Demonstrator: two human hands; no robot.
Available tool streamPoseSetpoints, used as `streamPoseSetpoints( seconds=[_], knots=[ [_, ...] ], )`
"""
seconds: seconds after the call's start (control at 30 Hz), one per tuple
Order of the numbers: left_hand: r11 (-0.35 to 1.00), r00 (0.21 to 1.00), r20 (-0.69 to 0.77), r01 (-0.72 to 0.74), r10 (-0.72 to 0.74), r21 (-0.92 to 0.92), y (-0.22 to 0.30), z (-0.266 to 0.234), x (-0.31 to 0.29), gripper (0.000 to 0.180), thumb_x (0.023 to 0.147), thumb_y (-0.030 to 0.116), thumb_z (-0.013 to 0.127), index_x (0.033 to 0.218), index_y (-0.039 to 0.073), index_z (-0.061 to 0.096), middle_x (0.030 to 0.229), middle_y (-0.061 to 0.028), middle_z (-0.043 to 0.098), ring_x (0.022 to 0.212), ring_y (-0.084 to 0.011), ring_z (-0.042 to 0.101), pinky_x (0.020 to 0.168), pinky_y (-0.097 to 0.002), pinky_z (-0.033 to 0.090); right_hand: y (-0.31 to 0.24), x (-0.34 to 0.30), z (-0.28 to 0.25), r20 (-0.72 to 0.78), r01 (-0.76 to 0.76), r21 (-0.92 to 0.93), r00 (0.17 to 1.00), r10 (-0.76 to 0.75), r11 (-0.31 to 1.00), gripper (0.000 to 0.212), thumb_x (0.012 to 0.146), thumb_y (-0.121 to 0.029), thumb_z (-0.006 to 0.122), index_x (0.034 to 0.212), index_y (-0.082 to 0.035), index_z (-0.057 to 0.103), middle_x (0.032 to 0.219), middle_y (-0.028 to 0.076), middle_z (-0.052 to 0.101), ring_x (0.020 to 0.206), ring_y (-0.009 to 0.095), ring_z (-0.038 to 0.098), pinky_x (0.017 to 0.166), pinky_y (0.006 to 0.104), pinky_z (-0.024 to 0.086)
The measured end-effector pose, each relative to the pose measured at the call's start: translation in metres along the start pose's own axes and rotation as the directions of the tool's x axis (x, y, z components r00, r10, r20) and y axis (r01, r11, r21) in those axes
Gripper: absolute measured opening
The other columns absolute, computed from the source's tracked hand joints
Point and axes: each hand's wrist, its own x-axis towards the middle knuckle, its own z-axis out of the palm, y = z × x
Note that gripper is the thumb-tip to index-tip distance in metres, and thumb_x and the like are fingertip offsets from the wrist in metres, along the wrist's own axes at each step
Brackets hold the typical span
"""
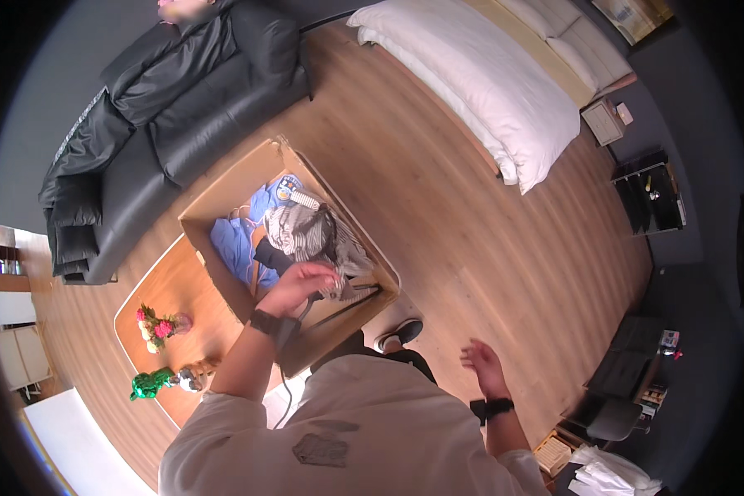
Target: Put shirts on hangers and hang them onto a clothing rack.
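Note:
My left hand (300, 286) reaches over a large open cardboard box (209, 256), its fingers pinched on the end of a grey-and-white striped garment (296, 231). The rest of that garment lies crumpled in the box. Beside it are blue clothes (236, 245), one with a round printed patch, and a dark cloth (273, 255). A black bar (347, 306) lies along the box's near right side. Away from the box, my right hand (483, 365) hangs over the floor with its fingers loosely apart, holding nothing.
The box stands on a wooden table (174, 281) with a flower vase (182, 322), a shiny green figure (150, 383) and other figurines. A black leather sofa (165, 124) is beyond, a white bed (488, 83) at far right. A cable (288, 397) hangs by my left arm.

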Motion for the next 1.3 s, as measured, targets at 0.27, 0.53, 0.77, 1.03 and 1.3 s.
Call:
streamPoseSetpoints(
  seconds=[0.27,0.53,0.77,1.03,1.3],
  knots=[
    [0.999,0.879,0.477,0.007,0.013,-0.042,0.028,0.089,-0.016,0.015,0.096,0.007,0.069,0.108,-0.001,0.076,0.122,-0.0090,0.065,0.121,-0.0171,0.056,0.101,-0.0305,0.044,-0.122,0.079,0.167,0.709,-0.485,0.148,0.660,0.250,0.862,0.055,0.110,-0.039,0.043,0.153,-0.006,0.039,0.138,0.019,0.059,0.119,0.032,0.064,0.102,0.0492,0.054],
    [0.998,0.908,0.419,-0.010,-0.017,0.061,0.038,0.072,-0.029,0.035,0.098,0.003,0.066,0.133,0.001,0.062,0.129,-0.0069,0.067,0.119,-0.0143,0.062,0.106,-0.0317,0.048,-0.088,0.117,0.205,0.678,-0.054,-0.095,0.728,0.105,0.994,0.043,0.098,-0.018,0.060,0.139,-0.007,0.059,0.129,0.012,0.066,0.115,0.026,0.066,0.098,0.0380,0.054],
    [0.988,0.711,-0.690,0.147,-0.139,-0.047,-0.059,-0.127,-0.092,0.020,0.099,0.026,0.064,0.108,0.009,0.066,0.082,0.0042,0.058,0.073,-0.0070,0.056,0.063,-0.0227,0.046,-0.094,0.054,0.083,0.248,0.010,0.610,0.947,-0.204,0.792,0.050,0.095,-0.021,0.056,0.142,-0.007,0.055,0.132,0.015,0.065,0.118,0.031,0.065,0.105,0.0440,0.049],
    [0.759,0.624,-0.569,0.651,-0.536,-0.001,-0.234,-0.182,-0.071,0.021,0.097,0.031,0.061,0.103,0.012,0.068,0.082,-0.0008,0.064,0.072,-0.0151,0.064,0.063,-0.0303,0.053,0.126,0.008,-0.088,-0.026,-0.046,0.568,0.997,0.073,0.822,0.040,0.099,-0.022,0.054,0.133,-0.003,0.062,0.126,0.013,0.070,0.115,0.029,0.067,0.103,0.0427,0.051],
    [0.198,0.831,-0.321,0.445,-0.455,0.873,-0.396,-0.204,-0.054,0.029,0.090,0.025,0.063,0.119,0.019,0.068,0.111,-0.0137,0.071,0.113,-0.0329,0.067,0.092,-0.0426,0.056,0.285,-0.120,-0.146,-0.319,-0.162,0.596,0.851,0.417,0.787,0.034,0.096,-0.017,0.053,0.124,-0.002,0.066,0.110,0.014,0.074,0.100,0.030,0.071,0.095,0.0426,0.055]
  ],
)
